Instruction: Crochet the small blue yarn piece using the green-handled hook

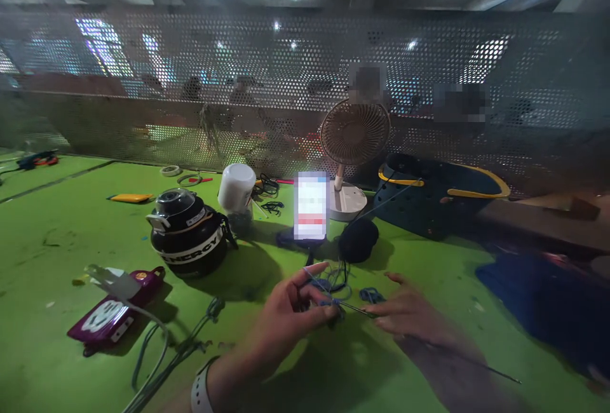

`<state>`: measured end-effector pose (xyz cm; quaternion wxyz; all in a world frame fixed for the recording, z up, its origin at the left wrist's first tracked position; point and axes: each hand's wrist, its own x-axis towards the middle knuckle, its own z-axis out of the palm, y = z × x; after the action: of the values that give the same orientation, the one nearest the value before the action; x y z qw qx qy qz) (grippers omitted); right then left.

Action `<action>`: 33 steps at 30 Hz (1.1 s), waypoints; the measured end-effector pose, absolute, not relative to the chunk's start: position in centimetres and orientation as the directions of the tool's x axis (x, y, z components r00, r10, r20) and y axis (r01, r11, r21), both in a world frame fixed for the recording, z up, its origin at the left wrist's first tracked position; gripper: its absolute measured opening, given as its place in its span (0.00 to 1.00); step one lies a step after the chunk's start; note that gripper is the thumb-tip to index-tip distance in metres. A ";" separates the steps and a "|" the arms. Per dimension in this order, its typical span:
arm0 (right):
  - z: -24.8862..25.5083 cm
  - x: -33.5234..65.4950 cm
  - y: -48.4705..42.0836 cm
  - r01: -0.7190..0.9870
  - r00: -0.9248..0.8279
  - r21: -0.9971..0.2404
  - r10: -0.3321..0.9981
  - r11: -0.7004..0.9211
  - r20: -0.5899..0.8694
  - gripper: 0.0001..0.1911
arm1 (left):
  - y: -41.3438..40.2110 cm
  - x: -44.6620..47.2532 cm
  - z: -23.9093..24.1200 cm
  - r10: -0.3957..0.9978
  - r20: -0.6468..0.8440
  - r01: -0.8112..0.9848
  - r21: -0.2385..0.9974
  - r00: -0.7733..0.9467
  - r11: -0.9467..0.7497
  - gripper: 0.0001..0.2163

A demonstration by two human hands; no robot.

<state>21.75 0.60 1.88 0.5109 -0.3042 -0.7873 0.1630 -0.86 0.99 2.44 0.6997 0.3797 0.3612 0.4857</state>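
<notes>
Two hands are working over one green counter (257, 302), near the middle, and they are staying a little apart. The left hand (290, 314) is pinching a small bit of blue yarn (339, 312) with its thumb and fingers, and one strand is going over its raised finger. The right hand (410, 311) is holding one thin stick (498, 373). One end of the stick is reaching the yarn, and the other is poking out past the right wrist. One white band (201, 391) is going around the left wrist.

One small loose pile of yarn (372, 296) is lying between the hands, a bit farther off. Behind it, one dark ball of yarn (359, 240) is sitting on the counter. Just left of the ball, one phone (311, 206) is standing up and glowing. One fan (355, 133) is standing farther back, and one dark basket (429, 206) with a yellow edge is sitting to its right. One dark blue cloth (538, 311) is lying on the right.

On the left, one black jug (190, 241), one white tub (237, 187) and one purple power strip (107, 318) are resting. Two rings of tape (170, 171) and one yellow cutter (129, 198) are lying farther back.
</notes>
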 end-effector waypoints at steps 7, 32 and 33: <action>3.5 21.4 0.5 0.258 -0.366 -0.522 0.582 0.813 0.726 0.09 | 0.9 -0.5 2.5 0.962 -0.129 -0.366 0.906 0.243 0.214 0.36; 1.0 21.3 0.1 0.228 -0.247 -0.716 0.750 0.660 0.613 0.12 | 0.6 -0.9 2.1 0.944 -0.157 -0.351 0.900 0.290 0.257 0.49; 1.0 21.5 0.2 0.220 -0.256 -0.710 0.742 0.669 0.620 0.11 | 0.6 -0.9 2.3 0.942 -0.159 -0.356 0.897 0.295 0.263 0.48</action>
<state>21.45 0.21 1.01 0.5194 -0.3199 -0.7515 0.2512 -0.94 0.61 2.25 0.7019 0.3933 0.3724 0.4626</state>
